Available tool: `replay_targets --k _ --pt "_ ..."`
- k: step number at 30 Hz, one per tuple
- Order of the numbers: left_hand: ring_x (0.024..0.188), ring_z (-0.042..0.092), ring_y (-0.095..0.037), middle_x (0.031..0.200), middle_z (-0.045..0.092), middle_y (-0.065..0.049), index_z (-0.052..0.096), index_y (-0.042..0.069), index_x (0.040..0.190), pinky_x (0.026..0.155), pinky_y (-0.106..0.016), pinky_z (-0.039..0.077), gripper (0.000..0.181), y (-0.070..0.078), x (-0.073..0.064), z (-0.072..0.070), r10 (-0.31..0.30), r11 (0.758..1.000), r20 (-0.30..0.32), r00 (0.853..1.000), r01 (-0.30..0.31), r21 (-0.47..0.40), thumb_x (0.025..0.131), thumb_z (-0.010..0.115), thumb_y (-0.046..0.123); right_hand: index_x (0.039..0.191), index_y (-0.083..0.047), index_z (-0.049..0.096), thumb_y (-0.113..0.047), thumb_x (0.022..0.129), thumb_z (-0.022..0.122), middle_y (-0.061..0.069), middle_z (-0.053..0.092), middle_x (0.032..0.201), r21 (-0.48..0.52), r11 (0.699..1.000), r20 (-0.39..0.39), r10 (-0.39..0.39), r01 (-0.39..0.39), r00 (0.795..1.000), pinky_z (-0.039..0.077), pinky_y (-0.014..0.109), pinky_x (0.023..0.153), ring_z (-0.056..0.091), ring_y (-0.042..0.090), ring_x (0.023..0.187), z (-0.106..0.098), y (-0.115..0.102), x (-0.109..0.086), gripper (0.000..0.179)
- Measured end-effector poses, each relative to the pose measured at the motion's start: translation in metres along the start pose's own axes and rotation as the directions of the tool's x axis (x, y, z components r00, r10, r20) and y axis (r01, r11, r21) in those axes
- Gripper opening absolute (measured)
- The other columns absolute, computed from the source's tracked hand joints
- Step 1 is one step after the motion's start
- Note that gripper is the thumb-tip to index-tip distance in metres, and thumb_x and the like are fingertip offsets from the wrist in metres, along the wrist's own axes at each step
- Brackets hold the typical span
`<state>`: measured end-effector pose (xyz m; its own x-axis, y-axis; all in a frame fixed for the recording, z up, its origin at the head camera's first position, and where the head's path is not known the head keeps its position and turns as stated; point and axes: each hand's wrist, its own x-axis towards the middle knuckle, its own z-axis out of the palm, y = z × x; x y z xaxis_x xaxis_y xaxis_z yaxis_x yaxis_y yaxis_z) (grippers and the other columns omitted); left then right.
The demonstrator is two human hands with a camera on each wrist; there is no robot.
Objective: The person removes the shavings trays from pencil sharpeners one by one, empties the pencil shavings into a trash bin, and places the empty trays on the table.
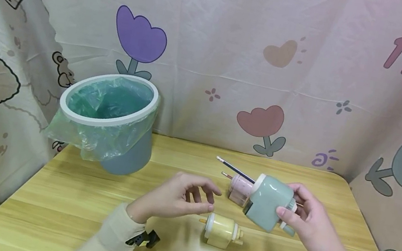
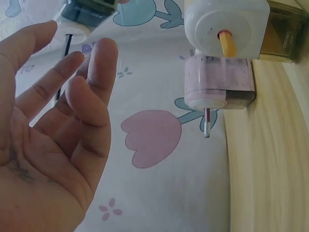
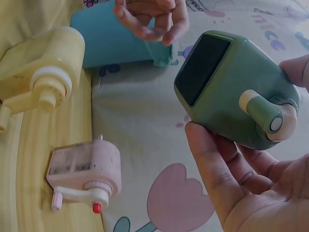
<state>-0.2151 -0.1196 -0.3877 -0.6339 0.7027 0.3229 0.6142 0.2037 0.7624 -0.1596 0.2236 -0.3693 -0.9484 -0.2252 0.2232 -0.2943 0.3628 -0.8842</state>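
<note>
My right hand grips a green crank pencil sharpener by its crank end, thumb on one side and fingers on the other, tilted above the table. A dark pencil with a pale end sticks out of its front. My left hand hovers to the left with loosely bent fingers and holds nothing. Just below those fingers stands a yellow pencil sharpener with an orange pencil stub in front. Behind the green one, a pink pencil sharpener is partly hidden in the head view; a thin pencil pokes from it.
A blue-grey bin with a white rim and a green plastic liner stands at the back left of the wooden table. Printed cloth hangs behind the table and along both sides.
</note>
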Motion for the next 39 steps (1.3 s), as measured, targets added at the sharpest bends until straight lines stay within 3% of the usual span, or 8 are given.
replay_targets --k 4,11,16,21,30,39 --pt "0.086 0.073 -0.003 0.104 0.079 0.002 0.073 0.019 0.129 0.065 -0.026 0.063 0.033 0.003 0.0 0.003 -0.036 0.999 0.0 0.999 0.036 -0.02 0.098 0.081 0.028 0.135 0.0 0.053 0.0 0.098 0.067 -0.008 0.07 0.113 0.028 0.997 0.027 -0.066 0.065 0.997 0.067 0.035 0.071 0.073 0.011 0.094 0.006 -0.003 0.001 0.04" --pt "0.105 0.076 -0.013 0.116 0.078 0.001 0.069 0.016 0.135 0.079 -0.029 0.065 0.043 0.006 0.001 0.011 -0.085 0.99 0.008 0.996 0.085 -0.115 0.095 0.083 0.025 0.134 -0.002 0.054 0.003 0.095 0.07 -0.003 0.068 0.112 0.062 0.993 0.067 -0.108 0.104 0.992 0.067 0.035 0.072 0.071 0.014 0.094 0.015 -0.011 0.002 0.043" --pt "0.109 0.075 -0.018 0.122 0.075 -0.006 0.066 0.011 0.139 0.086 -0.035 0.067 0.052 0.011 0.003 0.018 -0.164 0.941 0.023 0.986 0.163 -0.296 0.092 0.085 0.019 0.135 -0.002 0.054 0.006 0.094 0.07 0.001 0.066 0.112 0.095 0.985 0.089 -0.156 0.147 0.984 0.067 0.034 0.072 0.07 0.016 0.093 0.02 -0.016 0.003 0.045" --pt "0.11 0.073 -0.021 0.125 0.07 -0.014 0.064 0.01 0.139 0.089 -0.037 0.067 0.056 0.017 0.006 0.024 -0.205 0.89 0.008 0.979 0.19 -0.415 0.088 0.087 0.014 0.135 -0.003 0.054 0.006 0.093 0.071 0.001 0.066 0.113 0.106 0.982 0.097 -0.167 0.157 0.981 0.067 0.034 0.073 0.07 0.017 0.093 0.023 -0.02 0.005 0.047" --pt "0.106 0.069 -0.018 0.119 0.068 -0.011 0.062 0.001 0.134 0.09 -0.036 0.066 0.056 0.025 0.005 0.029 -0.251 0.85 0.004 0.968 0.223 -0.477 0.085 0.087 0.009 0.134 -0.003 0.053 0.008 0.091 0.071 0.002 0.068 0.115 0.128 0.977 0.146 -0.189 0.17 0.971 0.067 0.036 0.073 0.071 0.019 0.094 0.028 -0.023 0.006 0.048" --pt "0.102 0.068 -0.013 0.115 0.069 -0.005 0.065 0.0 0.132 0.09 -0.034 0.067 0.054 0.03 0.003 0.031 -0.277 0.837 0.021 0.961 0.252 -0.485 0.083 0.088 0.006 0.134 -0.006 0.055 0.002 0.088 0.074 0.003 0.069 0.116 0.094 0.974 0.158 -0.221 0.208 0.963 0.065 0.033 0.075 0.07 0.016 0.097 0.033 -0.024 0.007 0.05"
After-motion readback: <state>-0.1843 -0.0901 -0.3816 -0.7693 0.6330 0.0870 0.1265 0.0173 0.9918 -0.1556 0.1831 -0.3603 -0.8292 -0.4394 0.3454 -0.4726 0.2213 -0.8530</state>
